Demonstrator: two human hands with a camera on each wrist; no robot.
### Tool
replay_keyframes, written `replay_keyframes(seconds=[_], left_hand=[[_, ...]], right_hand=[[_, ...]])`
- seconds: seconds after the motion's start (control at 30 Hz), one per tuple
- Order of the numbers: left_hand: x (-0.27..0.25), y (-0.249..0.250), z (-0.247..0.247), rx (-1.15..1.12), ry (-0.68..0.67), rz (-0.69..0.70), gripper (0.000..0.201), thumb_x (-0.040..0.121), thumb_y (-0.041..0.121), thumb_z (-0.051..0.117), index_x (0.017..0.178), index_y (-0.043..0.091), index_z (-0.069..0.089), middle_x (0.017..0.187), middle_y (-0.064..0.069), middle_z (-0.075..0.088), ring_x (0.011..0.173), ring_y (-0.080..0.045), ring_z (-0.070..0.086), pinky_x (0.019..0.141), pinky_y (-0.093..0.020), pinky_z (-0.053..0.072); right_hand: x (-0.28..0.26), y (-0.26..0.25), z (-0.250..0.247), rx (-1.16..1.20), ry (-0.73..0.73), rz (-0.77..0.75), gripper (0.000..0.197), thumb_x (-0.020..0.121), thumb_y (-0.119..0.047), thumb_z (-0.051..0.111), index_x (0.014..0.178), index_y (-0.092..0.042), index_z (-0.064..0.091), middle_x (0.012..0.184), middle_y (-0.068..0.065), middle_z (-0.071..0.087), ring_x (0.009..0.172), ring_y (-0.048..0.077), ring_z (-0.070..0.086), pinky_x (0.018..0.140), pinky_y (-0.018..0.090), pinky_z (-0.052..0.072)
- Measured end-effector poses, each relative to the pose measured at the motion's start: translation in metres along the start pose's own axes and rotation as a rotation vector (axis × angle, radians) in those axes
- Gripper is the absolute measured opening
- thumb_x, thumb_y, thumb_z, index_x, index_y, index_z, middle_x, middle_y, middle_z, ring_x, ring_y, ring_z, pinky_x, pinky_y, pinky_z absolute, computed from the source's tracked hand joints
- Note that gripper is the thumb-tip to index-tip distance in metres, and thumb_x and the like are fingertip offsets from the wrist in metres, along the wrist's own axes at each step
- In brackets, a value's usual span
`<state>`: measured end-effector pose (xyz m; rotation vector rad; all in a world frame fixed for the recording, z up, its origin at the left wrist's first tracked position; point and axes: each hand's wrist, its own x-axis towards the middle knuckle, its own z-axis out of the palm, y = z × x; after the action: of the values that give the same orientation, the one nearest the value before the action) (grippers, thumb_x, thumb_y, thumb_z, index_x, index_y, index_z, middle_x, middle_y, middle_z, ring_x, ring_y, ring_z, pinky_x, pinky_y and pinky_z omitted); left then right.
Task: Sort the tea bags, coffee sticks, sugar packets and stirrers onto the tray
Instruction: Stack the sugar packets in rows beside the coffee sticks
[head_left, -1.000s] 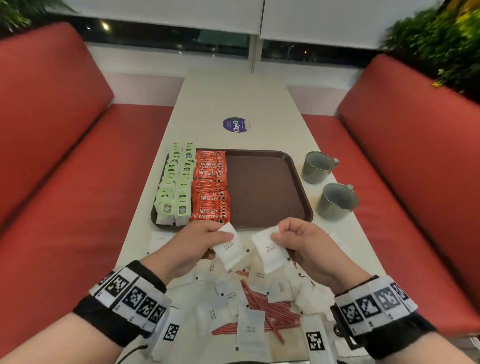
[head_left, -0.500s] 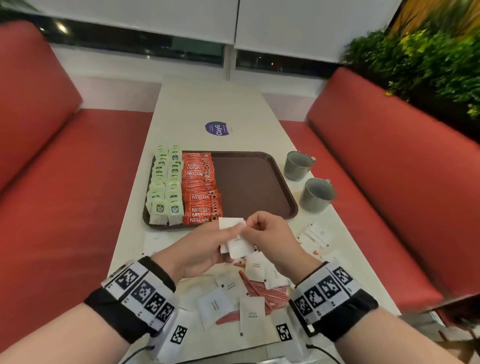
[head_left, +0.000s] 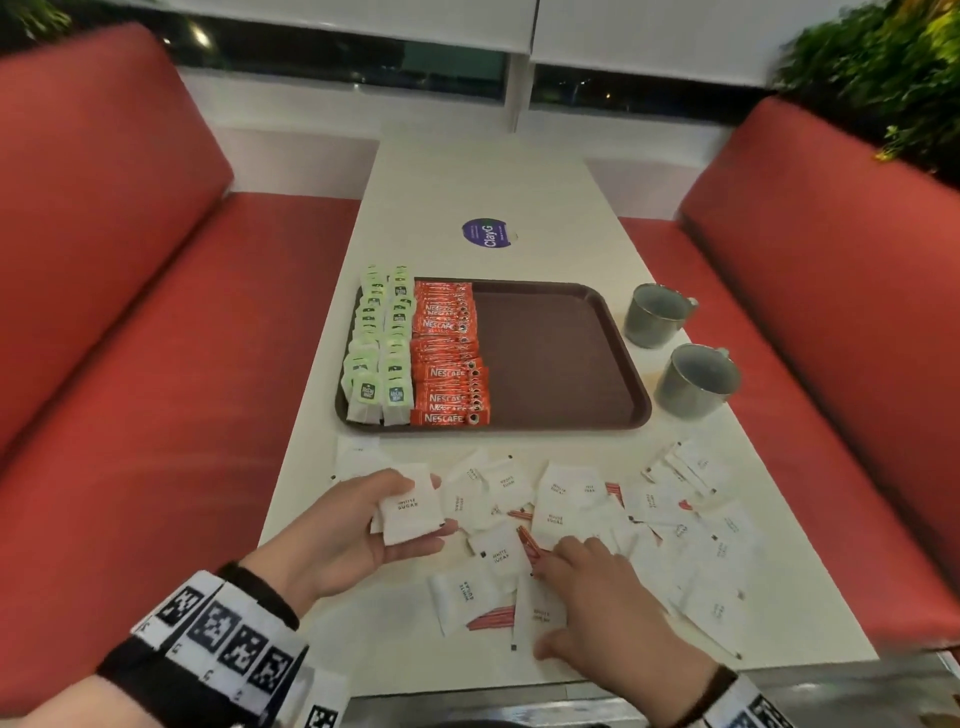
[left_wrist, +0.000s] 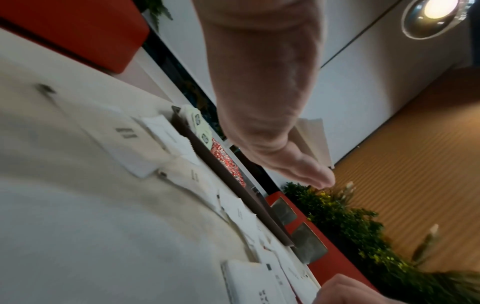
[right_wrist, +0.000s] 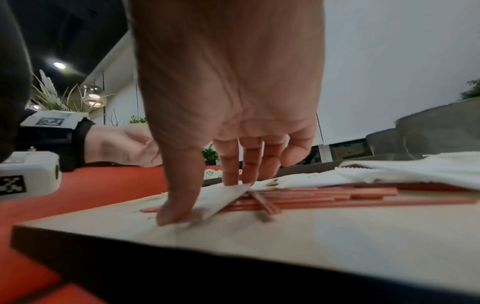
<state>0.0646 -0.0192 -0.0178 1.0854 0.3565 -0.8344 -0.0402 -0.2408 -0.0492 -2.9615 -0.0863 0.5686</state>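
Observation:
The brown tray (head_left: 561, 353) holds green tea bags (head_left: 379, 353) in its left columns and orange coffee sticks (head_left: 449, 364) beside them; its right half is bare. Loose white sugar packets (head_left: 566, 499) and red stirrers (head_left: 530, 543) lie scattered on the table in front of the tray. My left hand (head_left: 363, 525) grips a small stack of sugar packets (head_left: 410, 512) just above the table, thumb on top. My right hand (head_left: 587, 597) is lower right, with thumb and fingertips touching a packet (right_wrist: 221, 197) that lies over the stirrers (right_wrist: 311, 197).
Two grey cups (head_left: 657, 314) (head_left: 696, 382) stand right of the tray. A round purple sticker (head_left: 485, 234) lies beyond it. Red benches (head_left: 130, 364) flank the narrow white table (head_left: 467, 182). My right hand is close to the table's front edge.
My right hand left the packet with the left hand's stack and dropped to the packets near the front edge. The left hand moved left with the stack.

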Motion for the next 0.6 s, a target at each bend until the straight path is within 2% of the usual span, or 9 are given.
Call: replay_keyframes(seconds=[0.07,0.17,0.2,0.27,0.37,0.43,0.5,0.53,0.6], left_hand=[[0.001,-0.003,-0.003,-0.021,0.023,-0.016,0.024,0.095,0.006,0.042,0.110,-0.003,0.058,0.098,-0.026,0.070,0.082,-0.039,0.071,0.055,-0.037,0.060],[0.003,-0.005,0.000,-0.013,0.009,-0.049,0.031,0.094,0.006,0.037,0.117,0.002,0.057,0.102,-0.023,0.070,0.088,-0.037,0.071,0.055,-0.035,0.059],[0.004,-0.004,0.003,-0.011,-0.001,-0.055,0.032,0.094,0.006,0.037,0.119,0.004,0.057,0.104,-0.023,0.070,0.090,-0.037,0.070,0.055,-0.035,0.059],[0.005,-0.004,0.010,0.001,-0.018,-0.069,0.033,0.095,0.008,0.038,0.123,0.005,0.055,0.108,-0.023,0.069,0.096,-0.039,0.068,0.055,-0.034,0.058],[0.011,-0.007,0.026,0.083,-0.053,-0.084,0.032,0.096,0.009,0.042,0.125,0.006,0.054,0.111,-0.023,0.068,0.100,-0.040,0.067,0.057,-0.032,0.056],[0.014,-0.011,0.040,0.189,-0.105,-0.098,0.031,0.095,0.007,0.041,0.124,0.006,0.054,0.112,-0.024,0.067,0.097,-0.036,0.067,0.058,-0.032,0.054],[0.013,-0.017,0.056,0.275,-0.183,-0.135,0.025,0.096,0.010,0.040,0.112,0.005,0.059,0.105,-0.020,0.069,0.088,-0.030,0.066,0.061,-0.032,0.049],[0.012,-0.020,0.062,0.296,-0.227,-0.160,0.025,0.098,0.017,0.039,0.106,0.006,0.061,0.099,-0.018,0.069,0.084,-0.027,0.064,0.063,-0.032,0.048],[0.012,-0.022,0.068,0.315,-0.346,-0.193,0.040,0.101,0.038,0.033,0.105,0.011,0.061,0.097,-0.015,0.064,0.084,-0.025,0.061,0.060,-0.028,0.047]], right_hand=[[0.003,0.002,0.001,0.046,-0.007,0.023,0.055,0.075,-0.049,0.066,0.124,-0.031,0.047,0.122,-0.010,0.042,0.115,0.015,0.037,0.091,0.030,0.031],[0.001,0.008,0.001,0.234,0.054,0.028,0.014,0.080,-0.035,0.063,0.087,-0.032,0.050,0.096,-0.010,0.054,0.096,0.012,0.049,0.076,0.026,0.036],[0.000,0.013,0.000,0.375,0.071,0.044,0.015,0.081,-0.029,0.063,0.077,-0.029,0.049,0.083,-0.010,0.055,0.084,0.010,0.052,0.070,0.023,0.037],[-0.003,0.021,-0.007,0.681,0.070,0.072,0.020,0.083,-0.021,0.066,0.068,-0.023,0.053,0.065,-0.007,0.054,0.063,0.006,0.050,0.060,0.020,0.040],[-0.007,0.027,-0.030,0.997,0.096,0.049,0.021,0.082,-0.014,0.069,0.065,-0.022,0.059,0.058,-0.009,0.054,0.054,0.005,0.048,0.057,0.025,0.045],[-0.006,0.024,-0.044,1.035,0.102,-0.020,0.022,0.082,-0.010,0.070,0.066,-0.021,0.060,0.057,-0.011,0.054,0.053,0.002,0.046,0.056,0.018,0.041],[0.001,0.017,-0.053,0.994,0.128,-0.076,0.025,0.082,-0.009,0.070,0.065,-0.024,0.059,0.059,-0.012,0.054,0.054,-0.002,0.046,0.056,0.011,0.038],[0.005,0.012,-0.057,0.954,0.158,-0.091,0.026,0.082,-0.010,0.070,0.065,-0.026,0.057,0.061,-0.012,0.054,0.054,-0.004,0.047,0.057,0.010,0.039],[0.014,0.003,-0.060,0.899,0.225,-0.098,0.029,0.082,-0.010,0.068,0.064,-0.029,0.055,0.062,-0.010,0.054,0.055,-0.004,0.049,0.056,0.011,0.041]])
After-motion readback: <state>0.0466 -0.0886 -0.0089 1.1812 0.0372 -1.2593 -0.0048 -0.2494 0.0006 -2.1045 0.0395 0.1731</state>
